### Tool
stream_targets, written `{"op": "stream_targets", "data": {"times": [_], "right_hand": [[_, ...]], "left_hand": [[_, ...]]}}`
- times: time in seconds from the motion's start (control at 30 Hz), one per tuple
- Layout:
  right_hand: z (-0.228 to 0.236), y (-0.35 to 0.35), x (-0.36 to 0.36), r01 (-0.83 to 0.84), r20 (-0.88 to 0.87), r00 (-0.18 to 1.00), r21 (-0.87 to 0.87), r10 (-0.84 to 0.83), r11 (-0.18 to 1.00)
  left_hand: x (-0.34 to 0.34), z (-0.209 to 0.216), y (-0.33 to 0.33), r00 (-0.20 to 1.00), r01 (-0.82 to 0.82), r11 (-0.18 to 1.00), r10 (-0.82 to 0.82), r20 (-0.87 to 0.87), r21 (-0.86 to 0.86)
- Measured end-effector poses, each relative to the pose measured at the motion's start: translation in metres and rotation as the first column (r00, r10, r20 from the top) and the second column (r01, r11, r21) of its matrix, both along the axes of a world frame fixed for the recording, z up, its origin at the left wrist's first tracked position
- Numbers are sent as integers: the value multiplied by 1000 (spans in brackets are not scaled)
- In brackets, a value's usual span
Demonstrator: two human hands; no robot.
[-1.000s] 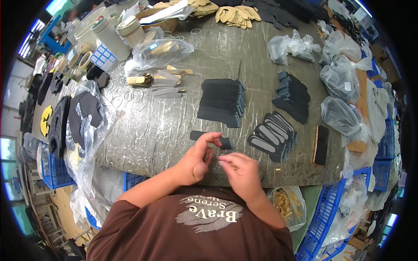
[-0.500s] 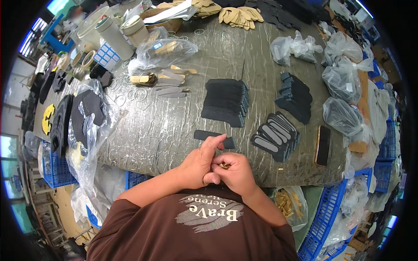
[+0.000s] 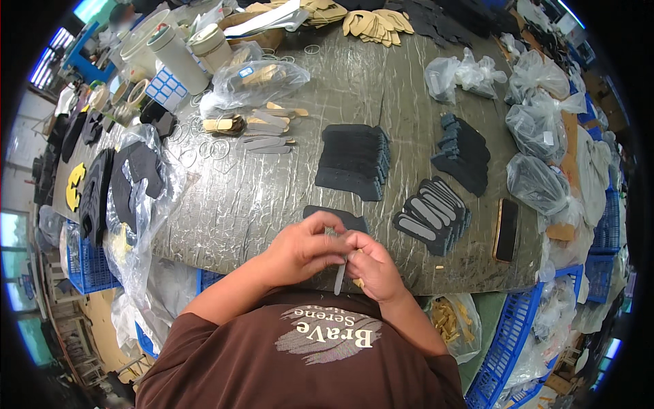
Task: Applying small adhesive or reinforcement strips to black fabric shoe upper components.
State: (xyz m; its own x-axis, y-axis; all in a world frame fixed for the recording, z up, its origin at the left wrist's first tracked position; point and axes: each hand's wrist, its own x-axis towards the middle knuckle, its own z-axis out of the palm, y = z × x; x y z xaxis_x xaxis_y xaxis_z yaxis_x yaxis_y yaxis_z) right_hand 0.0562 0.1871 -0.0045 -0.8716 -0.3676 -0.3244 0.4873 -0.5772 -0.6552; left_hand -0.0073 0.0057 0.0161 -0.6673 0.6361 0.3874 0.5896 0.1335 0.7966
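My left hand [image 3: 305, 251] and my right hand [image 3: 376, 269] meet over the table's near edge, fingertips touching. A narrow grey strip [image 3: 339, 278] hangs below my left fingers, which are pinched together at its top end. My right hand is closed around a small tan piece [image 3: 358, 281], mostly hidden by the fingers. Just beyond my left hand lies a flat black piece [image 3: 349, 219], partly covered by it. To the right, black pieces bearing grey strips [image 3: 428, 213] lie fanned in an overlapping row.
Farther off are a stack of black pieces [image 3: 349, 160] and another black pile [image 3: 463, 155]. Loose grey strips [image 3: 267, 144] and rubber bands [image 3: 218, 148] lie at the left. A phone [image 3: 505, 230] and plastic bags [image 3: 535, 180] sit at the right. Tan scraps fill a bag [image 3: 453, 320] below the edge.
My left hand has turned, its fingers now curled in toward my right fingertips. The grey strip has come into view between the hands. More of the tan piece shows in my right hand.
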Motion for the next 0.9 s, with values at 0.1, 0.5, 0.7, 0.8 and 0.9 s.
{"op": "stream_targets", "data": {"times": [0.1,0.5,0.7,0.8,0.9], "right_hand": [[7,-5,-2,13,-67,998,145,-3,989],[-20,13,-11,683,-573,612,730,545,1],[-17,10,-12,677,-541,617,735,572,-36],[-17,10,-13,711,-531,577,701,621,-60],[-17,10,-14,724,-506,542,687,670,-66]], "left_hand": [[-1,5,-3,996,79,994,-82,-41,-79],[-40,-21,-14,628,-284,864,495,600,-415],[-42,-18,-11,612,-264,851,512,603,-454],[-43,-14,-9,602,-252,838,527,600,-483],[-42,-16,-10,613,-264,837,530,587,-480]]}}
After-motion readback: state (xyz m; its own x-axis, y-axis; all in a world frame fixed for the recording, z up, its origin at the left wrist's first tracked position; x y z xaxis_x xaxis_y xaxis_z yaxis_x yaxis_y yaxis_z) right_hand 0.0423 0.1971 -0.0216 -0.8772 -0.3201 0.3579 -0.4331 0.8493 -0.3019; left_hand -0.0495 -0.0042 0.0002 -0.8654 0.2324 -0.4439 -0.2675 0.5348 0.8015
